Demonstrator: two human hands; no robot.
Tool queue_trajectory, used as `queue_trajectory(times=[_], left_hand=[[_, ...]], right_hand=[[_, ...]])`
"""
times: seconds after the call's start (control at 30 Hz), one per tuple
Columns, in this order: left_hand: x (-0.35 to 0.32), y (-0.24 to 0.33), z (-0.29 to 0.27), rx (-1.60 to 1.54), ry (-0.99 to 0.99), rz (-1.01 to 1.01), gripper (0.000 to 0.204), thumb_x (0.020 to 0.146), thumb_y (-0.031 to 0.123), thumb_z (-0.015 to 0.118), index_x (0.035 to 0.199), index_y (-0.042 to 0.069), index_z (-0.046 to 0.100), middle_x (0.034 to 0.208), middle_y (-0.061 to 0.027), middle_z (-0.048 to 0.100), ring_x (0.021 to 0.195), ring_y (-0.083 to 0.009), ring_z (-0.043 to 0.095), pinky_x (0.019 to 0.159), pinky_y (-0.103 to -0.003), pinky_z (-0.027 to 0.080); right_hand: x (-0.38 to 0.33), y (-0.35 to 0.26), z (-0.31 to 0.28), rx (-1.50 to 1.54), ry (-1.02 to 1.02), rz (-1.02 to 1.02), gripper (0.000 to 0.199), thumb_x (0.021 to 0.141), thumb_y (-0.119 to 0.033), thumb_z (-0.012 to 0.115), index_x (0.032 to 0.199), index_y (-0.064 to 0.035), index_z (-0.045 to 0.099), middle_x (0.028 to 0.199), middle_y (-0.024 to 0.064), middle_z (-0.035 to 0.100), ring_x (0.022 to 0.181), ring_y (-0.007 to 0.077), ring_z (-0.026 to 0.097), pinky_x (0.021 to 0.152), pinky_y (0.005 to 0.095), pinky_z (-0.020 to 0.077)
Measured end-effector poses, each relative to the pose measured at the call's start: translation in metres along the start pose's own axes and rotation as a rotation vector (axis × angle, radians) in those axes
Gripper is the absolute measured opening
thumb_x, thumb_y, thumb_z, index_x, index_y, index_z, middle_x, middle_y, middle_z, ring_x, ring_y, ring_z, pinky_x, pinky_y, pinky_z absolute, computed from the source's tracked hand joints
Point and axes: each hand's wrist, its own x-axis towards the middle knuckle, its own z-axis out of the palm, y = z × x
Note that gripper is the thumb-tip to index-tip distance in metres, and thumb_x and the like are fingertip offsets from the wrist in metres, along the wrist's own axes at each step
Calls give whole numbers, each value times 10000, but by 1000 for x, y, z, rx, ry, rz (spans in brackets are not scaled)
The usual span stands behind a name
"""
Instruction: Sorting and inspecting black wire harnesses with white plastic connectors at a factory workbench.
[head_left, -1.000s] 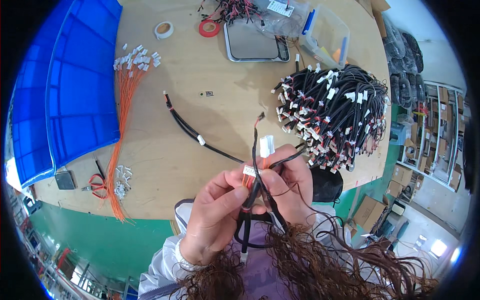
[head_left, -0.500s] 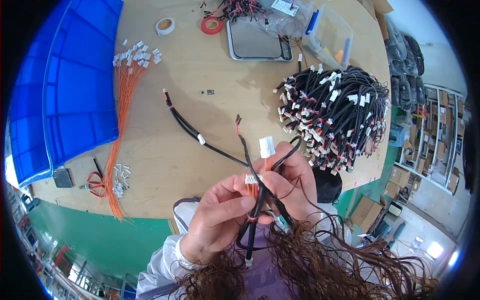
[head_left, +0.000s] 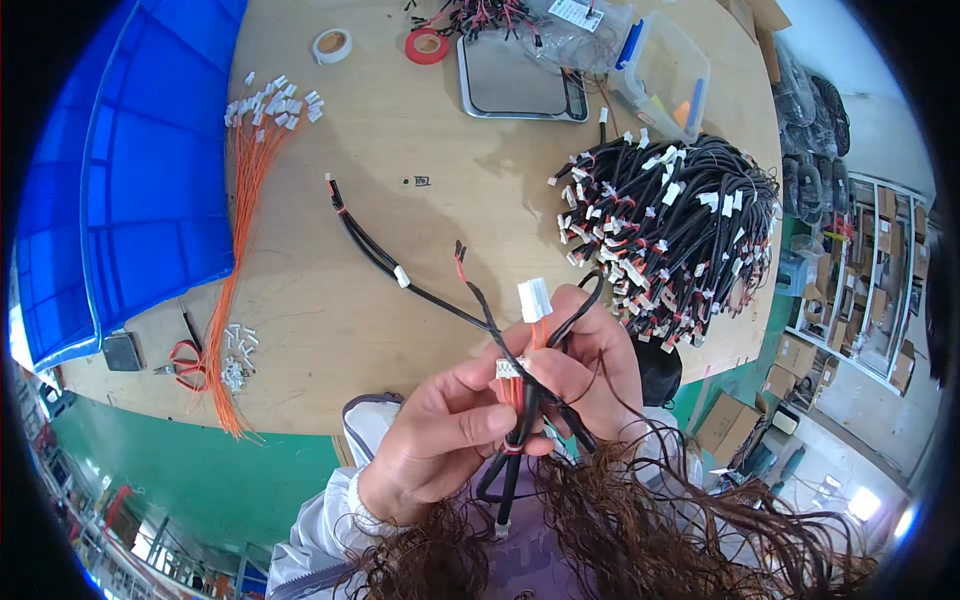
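Note:
In front of my chest, both hands hold a black-sleeved wire harness (head_left: 513,470). My left hand (head_left: 435,440) pinches it just below a small white multi-pin connector (head_left: 512,369), where orange and red wires run into the plug. My right hand (head_left: 600,370) is closed on the black wires and on orange wires that end in a larger white connector housing (head_left: 535,299), which sticks up above its fingertips. One harness branch stretches away to the upper left over the table. A thinner branch with small black ends (head_left: 460,250) crosses between my hands. Some fingers are hidden.
A big heap of black harnesses (head_left: 670,230) lies at the right. Orange wires (head_left: 245,220) with white plugs lie at the left by a blue bin (head_left: 150,170). Red-handled pliers (head_left: 188,365), loose white connectors (head_left: 235,374), tape rolls (head_left: 427,46), a scale (head_left: 520,80) and a clear box (head_left: 660,80) surround the table (head_left: 400,150).
The multi-pin connector has shifted slightly right and down, and the thin branch's black ends have swung left and down. My left thumb sits a little lower. Both hands keep their grip.

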Motion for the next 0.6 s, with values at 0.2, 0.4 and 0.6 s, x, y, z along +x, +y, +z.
queue_trajectory(times=[0.2,0.4,0.6], left_hand=[[-2,-3,-3,35,76,21,597,877,64,647,1412,5,388,1125,-132,624,985,-265,649,838,-404,581],[-3,-4,-7,17,-27,24,405,942,34,571,1335,-16,487,1141,-130,623,1031,-260,640,913,-386,558],[-7,-4,-5,96,66,33,385,931,14,570,1309,-14,499,1153,-114,616,1039,-232,634,935,-399,547]], right_hand=[[1,5,-1,69,-16,-7,246,929,-227,624,975,-38,474,994,239,654,750,165,657,636,262,549],[1,2,-5,3,-82,-18,257,938,-237,613,993,-25,477,978,218,653,750,160,651,626,255,541],[-1,4,-1,-23,-96,3,238,953,-227,594,979,-22,476,1015,197,635,847,161,643,704,257,529]])
